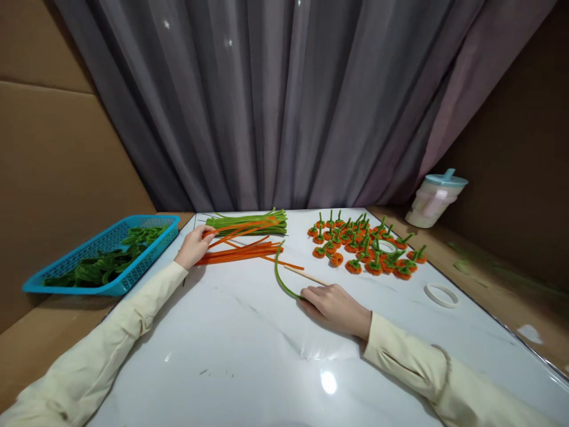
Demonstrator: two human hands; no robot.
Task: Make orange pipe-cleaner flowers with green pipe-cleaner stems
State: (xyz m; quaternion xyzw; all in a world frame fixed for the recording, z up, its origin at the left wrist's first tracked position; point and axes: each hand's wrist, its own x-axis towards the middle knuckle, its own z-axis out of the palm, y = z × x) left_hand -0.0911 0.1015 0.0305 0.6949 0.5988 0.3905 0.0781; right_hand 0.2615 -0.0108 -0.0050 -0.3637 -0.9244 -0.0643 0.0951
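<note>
My left hand (194, 245) is closed on a few orange pipe cleaners (244, 226), pinched at their left ends; they fan out to the right. Below them lies a pile of orange pipe cleaners (242, 253) on the table. Behind is a thick bundle of green pipe cleaners (255, 224). My right hand (336, 309) rests low over the table with its fingers curled around a curved green pipe cleaner (281, 280), whose free end bends upward. A thin wooden stick (306, 274) also juts out from this hand; its grip on the stick is partly hidden.
Several orange pumpkin-like pieces with green stems (353, 265) stand at the right back. White tape rings (441, 295) lie near them. A blue basket (120, 289) with green coiled pieces sits left. A lidded cup (435, 198) stands far right, beside cardboard walls and a grey curtain (275, 107).
</note>
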